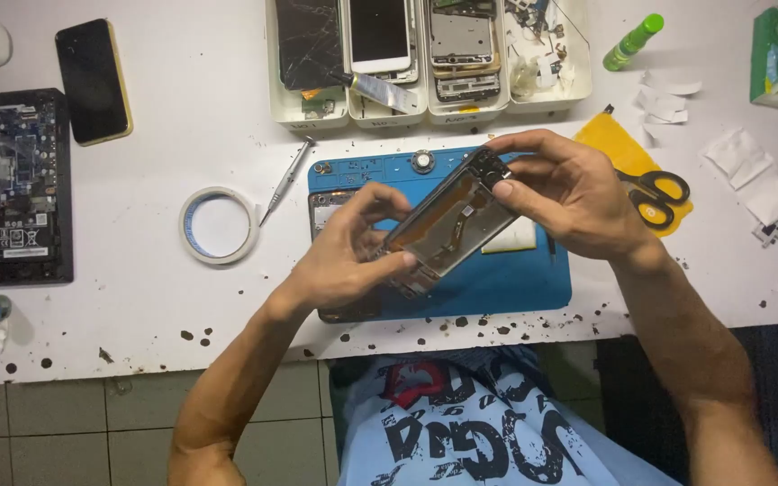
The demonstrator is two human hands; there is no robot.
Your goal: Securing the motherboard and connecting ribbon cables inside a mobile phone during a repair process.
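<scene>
An opened phone frame (pixel 450 220) with its inner parts exposed is held tilted above a blue work mat (pixel 515 279). My left hand (pixel 344 256) grips its lower end, fingers wrapped around the edge. My right hand (pixel 569 189) pinches its upper end near the camera corner, thumb and fingers closed on it. Another phone part lies on the mat under my left hand, mostly hidden.
White parts trays (pixel 551 94) with phones and screens stand at the back. A tape roll (pixel 218 225) and a screwdriver (pixel 285 180) lie left of the mat, scissors (pixel 659 193) on yellow cloth at right. A laptop board (pixel 11 189), a black phone (pixel 92 81) and a green bottle (pixel 632 40) sit around.
</scene>
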